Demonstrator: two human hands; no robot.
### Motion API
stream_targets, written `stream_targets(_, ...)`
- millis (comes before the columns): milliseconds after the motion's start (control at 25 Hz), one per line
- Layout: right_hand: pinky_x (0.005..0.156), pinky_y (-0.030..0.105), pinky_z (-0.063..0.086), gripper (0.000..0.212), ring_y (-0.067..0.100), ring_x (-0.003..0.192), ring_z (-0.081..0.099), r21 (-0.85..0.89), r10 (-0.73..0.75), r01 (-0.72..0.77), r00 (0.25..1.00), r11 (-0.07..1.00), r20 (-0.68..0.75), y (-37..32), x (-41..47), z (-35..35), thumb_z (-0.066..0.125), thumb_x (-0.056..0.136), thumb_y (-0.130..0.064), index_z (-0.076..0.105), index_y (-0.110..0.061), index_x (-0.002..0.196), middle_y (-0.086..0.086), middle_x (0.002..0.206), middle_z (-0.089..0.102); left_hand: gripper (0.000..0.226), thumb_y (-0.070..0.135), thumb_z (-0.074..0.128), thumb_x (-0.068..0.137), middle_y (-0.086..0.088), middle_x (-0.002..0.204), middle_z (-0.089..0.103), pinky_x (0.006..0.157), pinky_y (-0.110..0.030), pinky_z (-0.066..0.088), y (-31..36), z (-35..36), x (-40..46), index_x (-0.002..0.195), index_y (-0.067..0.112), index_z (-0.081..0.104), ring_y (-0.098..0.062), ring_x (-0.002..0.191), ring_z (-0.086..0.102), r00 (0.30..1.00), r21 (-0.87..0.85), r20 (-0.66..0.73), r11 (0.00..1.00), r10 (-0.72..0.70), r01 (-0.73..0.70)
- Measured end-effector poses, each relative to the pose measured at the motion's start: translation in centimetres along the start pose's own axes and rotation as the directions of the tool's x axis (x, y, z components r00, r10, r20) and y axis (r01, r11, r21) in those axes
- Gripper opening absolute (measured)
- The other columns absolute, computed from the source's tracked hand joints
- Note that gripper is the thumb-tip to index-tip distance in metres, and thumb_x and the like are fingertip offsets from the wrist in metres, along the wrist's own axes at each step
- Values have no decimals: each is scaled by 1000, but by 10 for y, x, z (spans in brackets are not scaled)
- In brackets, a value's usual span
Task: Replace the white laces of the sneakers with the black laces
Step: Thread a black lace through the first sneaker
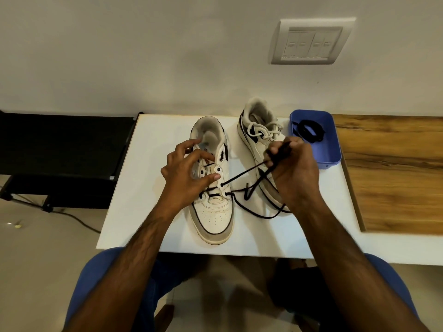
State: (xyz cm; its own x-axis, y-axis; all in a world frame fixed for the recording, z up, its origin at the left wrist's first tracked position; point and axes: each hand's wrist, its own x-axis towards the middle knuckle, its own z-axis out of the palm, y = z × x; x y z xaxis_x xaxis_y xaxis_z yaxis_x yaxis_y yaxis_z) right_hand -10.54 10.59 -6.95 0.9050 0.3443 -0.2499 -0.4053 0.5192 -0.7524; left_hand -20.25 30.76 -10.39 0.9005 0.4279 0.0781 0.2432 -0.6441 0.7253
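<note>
The right hand (291, 168) pinches the black lace (242, 176). The open left hand (185, 171) steadies the near sneaker (213, 212). Best pull evenly, without twisting.

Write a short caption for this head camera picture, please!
Right hand pulls black lace through left sneaker; left hand steadies it.

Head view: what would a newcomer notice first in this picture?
First, the two hands at the centre: the right hand pulls a black lace taut from the near sneaker, which the left hand steadies. Behind them, the second sneaker has white laces, beside a blue tray holding another black lace.
</note>
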Motion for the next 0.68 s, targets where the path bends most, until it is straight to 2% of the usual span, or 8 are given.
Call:
stream_targets(40,53,24,37,21,13,57,45,12,15,-14,999,1000,-50,-3,1,-4,35,99,-10,43,-15,80,1,61,46,39,37,90,70,18,148,39,100,-37,21,0,0,0,99,44,64,-17,134,35,1000,0,-2,1000,-2,2)
stream_targets(120,51,20,34,11,8,53,39,-439,-21,9,1000,898,-21,2,-1,-9,48,102,-16,50,-14,91,-3,61,43,40,36,90,71,17,149,39,101,-37,21,0,0,0,100,44,64,-18,135,35,1000,0,1,1000,-3,3)
stream_targets(200,55,13,36,12,4,53,40,-840,27,141,983,523,181,17,-6,-12,63,98,-26,58,-19,106,-4,63,46,40,37,89,71,18,150,37,101,-37,21,0,1,-1,100,45,62,-18,136,34,1000,0,10,1000,0,0)
stream_targets(280,55,16,33,18,4,54,43,-928,110,291,940,232,322,35,-5,-12,71,92,-34,65,-22,103,-10,61,45,40,38,89,72,17,151,37,102,-37,20,-1,1,0,101,45,62,-17,136,33,1000,8,10,1000,2,-2)
stream_targets(360,59,22,33,13,1,61,49,-919,102,380,915,106,390,43,-5,-7,73,90,-32,69,-21,95,-13,62,47,40,39,88,73,16,151,37,101,-36,19,-1,2,1,102,44,62,-18,136,33,1000,16,8,1000,4,-4)
stream_targets(440,64,27,38,4,4,70,53,-895,77,409,901,180,427,44,-3,-7,72,91,-23,70,-20,90,-11,74,54,40,39,89,72,15,150,37,100,-36,20,-1,1,0,102,45,61,-18,136,34,1000,33,6,999,16,-16)
stream_targets(520,68,27,44,6,11,74,56,-851,88,364,901,378,425,37,-1,-8,70,91,-18,69,-21,85,-4,81,59,41,40,89,72,15,150,37,99,-38,21,-1,1,0,102,44,61,-18,135,34,999,64,4,997,37,-37)
stream_targets(680,61,25,37,19,16,66,46,-726,205,116,919,677,337,22,-1,-5,61,95,-22,60,-15,77,1,70,51,43,40,86,75,13,150,35,99,-38,20,-5,2,-1,110,38,61,-18,136,33,998,116,-5,991,64,-63)
